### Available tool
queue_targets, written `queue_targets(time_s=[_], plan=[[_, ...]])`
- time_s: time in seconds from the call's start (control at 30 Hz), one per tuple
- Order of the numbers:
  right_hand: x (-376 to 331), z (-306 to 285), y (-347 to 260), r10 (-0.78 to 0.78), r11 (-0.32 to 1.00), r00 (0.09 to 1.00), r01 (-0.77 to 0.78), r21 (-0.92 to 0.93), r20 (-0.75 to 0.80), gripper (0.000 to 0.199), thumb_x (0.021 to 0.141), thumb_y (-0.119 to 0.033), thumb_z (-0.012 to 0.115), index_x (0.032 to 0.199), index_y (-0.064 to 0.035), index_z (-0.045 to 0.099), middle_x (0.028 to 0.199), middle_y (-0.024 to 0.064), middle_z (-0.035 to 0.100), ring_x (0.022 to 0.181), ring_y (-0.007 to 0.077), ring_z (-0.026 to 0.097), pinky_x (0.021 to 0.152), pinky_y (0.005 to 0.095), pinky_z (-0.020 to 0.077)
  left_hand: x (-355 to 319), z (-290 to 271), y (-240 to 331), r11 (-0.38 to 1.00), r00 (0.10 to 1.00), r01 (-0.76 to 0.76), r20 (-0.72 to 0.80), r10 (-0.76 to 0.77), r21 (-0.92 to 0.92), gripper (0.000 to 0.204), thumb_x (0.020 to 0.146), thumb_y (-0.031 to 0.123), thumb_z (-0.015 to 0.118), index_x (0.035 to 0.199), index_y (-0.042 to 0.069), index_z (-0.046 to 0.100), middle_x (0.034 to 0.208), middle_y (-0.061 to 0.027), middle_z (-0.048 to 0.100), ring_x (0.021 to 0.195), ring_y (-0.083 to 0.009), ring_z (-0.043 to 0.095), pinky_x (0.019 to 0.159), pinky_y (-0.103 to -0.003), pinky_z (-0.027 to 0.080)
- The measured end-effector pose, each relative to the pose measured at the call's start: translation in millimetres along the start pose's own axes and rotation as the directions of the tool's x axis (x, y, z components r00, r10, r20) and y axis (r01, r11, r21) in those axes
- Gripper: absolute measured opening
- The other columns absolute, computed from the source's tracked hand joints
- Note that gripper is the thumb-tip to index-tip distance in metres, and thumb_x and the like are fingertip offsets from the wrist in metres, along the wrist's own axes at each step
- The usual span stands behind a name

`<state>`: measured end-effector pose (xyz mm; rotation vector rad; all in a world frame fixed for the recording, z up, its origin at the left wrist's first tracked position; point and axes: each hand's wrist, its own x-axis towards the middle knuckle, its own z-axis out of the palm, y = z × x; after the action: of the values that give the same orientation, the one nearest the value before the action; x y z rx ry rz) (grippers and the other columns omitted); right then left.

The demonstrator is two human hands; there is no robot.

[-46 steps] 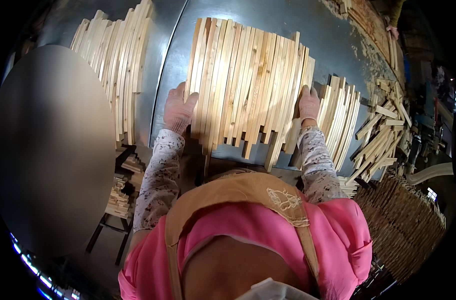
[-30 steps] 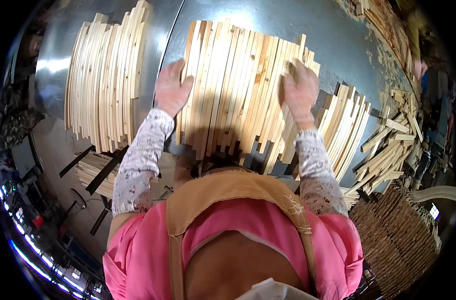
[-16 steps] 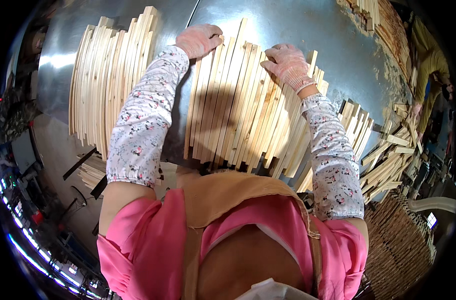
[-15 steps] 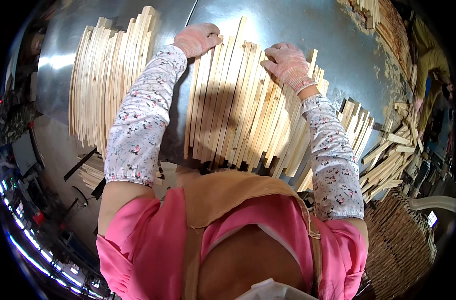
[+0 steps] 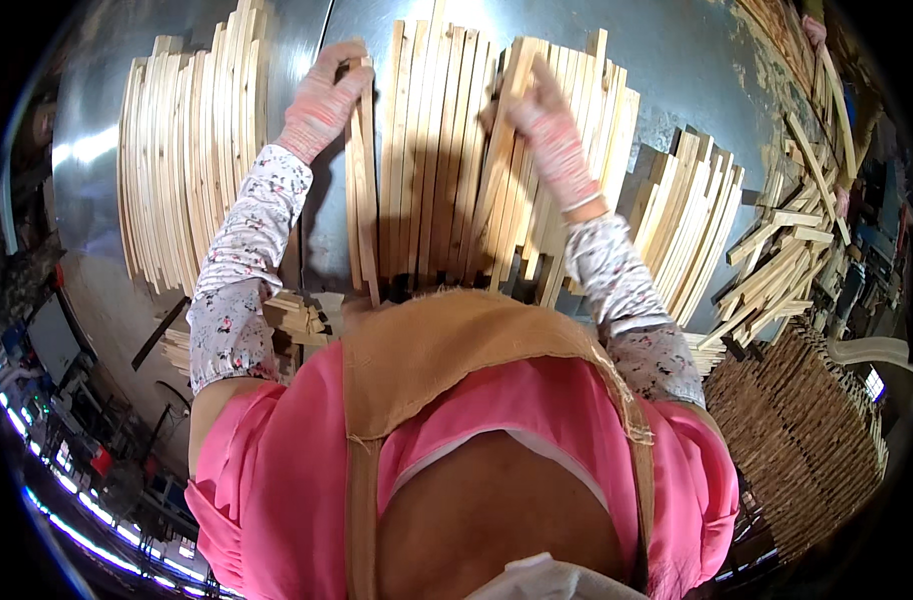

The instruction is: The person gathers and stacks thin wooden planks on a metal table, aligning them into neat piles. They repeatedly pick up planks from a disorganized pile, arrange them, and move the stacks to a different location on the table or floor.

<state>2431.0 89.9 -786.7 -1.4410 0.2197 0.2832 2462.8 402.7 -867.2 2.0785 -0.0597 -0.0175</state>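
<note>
My left hand (image 5: 322, 105), in a pinkish knit glove, is closed at the far end of a few narrow wooden strips (image 5: 361, 190). A gap separates these from the middle row of strips (image 5: 427, 160), which lie side by side on the metal table (image 5: 662, 60). My right hand (image 5: 545, 120), gloved alike and slightly blurred, grips one wooden strip (image 5: 499, 150). That strip slants across the middle row, its far end raised. The fingertips behind it are partly hidden.
Another row of strips (image 5: 187, 170) lies at the left, and shorter strips (image 5: 687, 220) lie at the right. Beyond them is a jumbled pile of wood pieces (image 5: 772, 280). A large stack (image 5: 797, 440) stands at the lower right. Another person's hand (image 5: 815, 30) shows at the far right.
My left hand has moved left and a few strips now stand apart from the row. My right hand has shifted left and taken hold of a strip. The whole view has shifted slightly.
</note>
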Motion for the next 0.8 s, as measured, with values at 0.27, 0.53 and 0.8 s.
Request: queue_targets(time_s=[0.27, 0.53, 0.8], plan=[[-12.5, 8.3, -38.6, 0.035, 0.989, 0.999, -0.031, 0.142, -0.022, 0.051, 0.111, -0.046, 0.063, 0.117, 0.0041, 0.068, 0.088, 0.0108, 0.074, 0.066, 0.0177, 0.069, 0.056, 0.0281, 0.0627, 69.7, -6.9, 130.6, 0.996, 0.967, -0.083, -0.246, 0.071, -0.038, 0.032, 0.104, 0.029, 0.071, 0.127, 0.006, 0.065, 0.109, -0.0102, 0.064, 0.101, -0.0222, 0.064, 0.090, -0.035, 0.054], [-40.9, -17.0, -8.0, 0.252, 0.956, 0.967, -0.255, 0.143, 0.039, 0.073, 0.088, -0.022, 0.091, 0.147, 0.0027, 0.057, 0.117, 0.0169, 0.078, 0.104, 0.0249, 0.077, 0.095, 0.0390, 0.0666, 98.6, 97.7, 149.2, 0.998, 0.980, -0.041, -0.191, 0.049, 0.046, 0.038, 0.106, 0.031, 0.063, 0.134, 0.007, 0.069, 0.128, -0.0172, 0.069, 0.119, -0.0314, 0.067, 0.106, -0.038, 0.051], [-95.7, -109.9, 36.1, 0.300, 0.823, 0.945, -0.325, 0.466, 0.130, 0.033, 0.097, -0.024, 0.072, 0.111, 0.0059, 0.067, 0.089, 0.0130, 0.071, 0.084, 0.0259, 0.072, 0.082, 0.0391, 0.0616, 101.0, 178.3, 129.3, 0.558, 0.905, -0.396, 0.412, 0.104, 0.729, 0.049, 0.110, 0.043, 0.045, 0.144, 0.018, 0.071, 0.142, -0.0108, 0.073, 0.135, -0.0248, 0.066, 0.112, -0.044, 0.049]])
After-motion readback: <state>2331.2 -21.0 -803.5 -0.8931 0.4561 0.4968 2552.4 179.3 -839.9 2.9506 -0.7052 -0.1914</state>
